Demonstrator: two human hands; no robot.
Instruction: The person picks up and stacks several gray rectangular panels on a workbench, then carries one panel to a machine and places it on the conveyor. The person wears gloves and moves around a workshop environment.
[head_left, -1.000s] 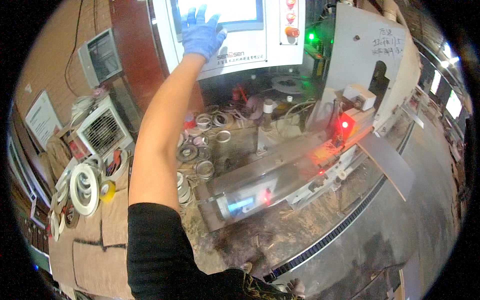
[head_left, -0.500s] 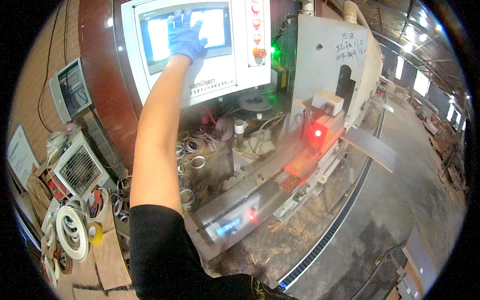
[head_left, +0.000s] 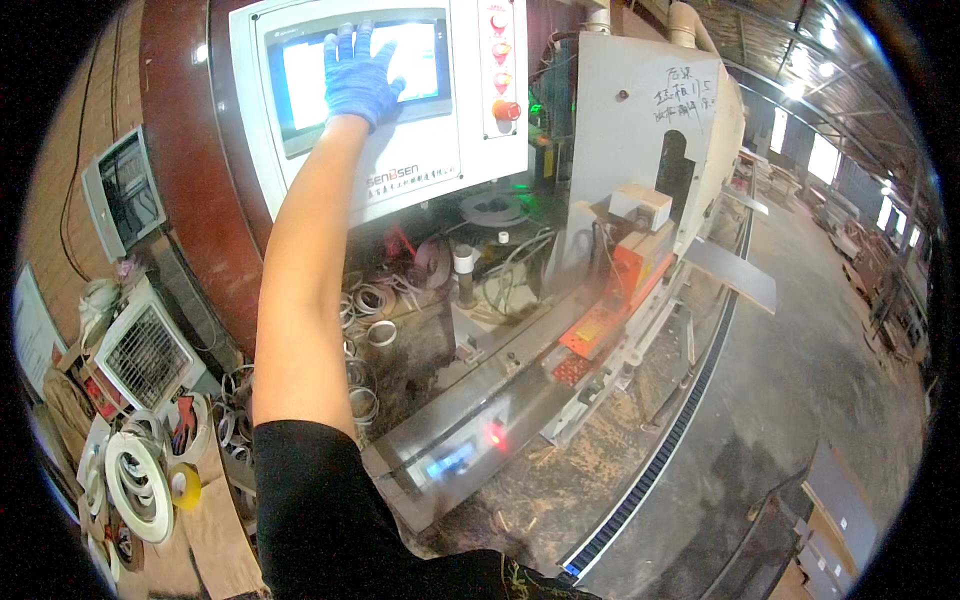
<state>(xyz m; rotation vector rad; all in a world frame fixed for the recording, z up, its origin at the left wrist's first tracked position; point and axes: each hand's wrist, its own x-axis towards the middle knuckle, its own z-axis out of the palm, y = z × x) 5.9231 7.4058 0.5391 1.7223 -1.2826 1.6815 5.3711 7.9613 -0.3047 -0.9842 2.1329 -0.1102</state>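
Here, a blue-gloved left hand (head_left: 358, 72) is pressed flat, fingers spread wide and holding nothing, against the lit touchscreen (head_left: 420, 60), which is framed by a white control panel (head_left: 420, 160) standing upright with its long axis across. Red buttons (head_left: 503, 75) are stacked along the panel's right edge. Rolls of edge tape (head_left: 135, 480) are piled loose at lower left; the right hand is not seen.

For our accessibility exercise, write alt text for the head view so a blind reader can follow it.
A blue-gloved left hand presses flat on a lit touchscreen set in a white control panel. Below stands a dusty machine with small lights glowing, and tape rolls lie at lower left.
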